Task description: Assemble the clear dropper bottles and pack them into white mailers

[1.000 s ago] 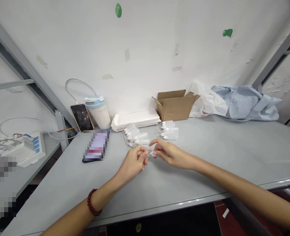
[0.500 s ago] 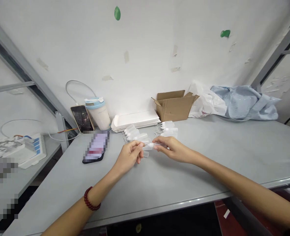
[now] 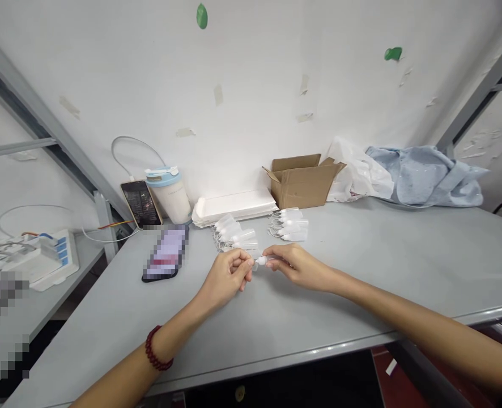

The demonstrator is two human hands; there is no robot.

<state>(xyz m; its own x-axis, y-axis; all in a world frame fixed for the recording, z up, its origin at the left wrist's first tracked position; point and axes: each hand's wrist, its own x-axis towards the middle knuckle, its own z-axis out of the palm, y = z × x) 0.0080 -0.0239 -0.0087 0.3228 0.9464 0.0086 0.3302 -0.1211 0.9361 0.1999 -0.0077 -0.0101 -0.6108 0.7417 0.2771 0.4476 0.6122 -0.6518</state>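
My right hand (image 3: 296, 265) pinches a small clear plastic tube with a white tip (image 3: 261, 260), its body mostly covered by the fingers. The tip points left towards my left hand (image 3: 226, 277), whose thumb and index finger are pressed together right at it. Whatever sits between those left fingertips is too small to make out. Just behind the hands lies a group of similar clear tubes (image 3: 229, 229) with white tips and thin grey cords. A second group of tubes (image 3: 293, 224) lies a little to its right, cords towards the left.
Behind the tubes are a stack of flat white trays (image 3: 236, 204) and an open cardboard box (image 3: 304, 187). A white plastic bag (image 3: 355, 175) and light blue cloth (image 3: 425, 175) lie at right. At left are a lidded cup (image 3: 172, 198), an upright phone (image 3: 141, 204) and a flat phone (image 3: 166, 253).
Both hands have come slightly lower and nearer to me, with the tube between them. More of the right group of tubes shows now.
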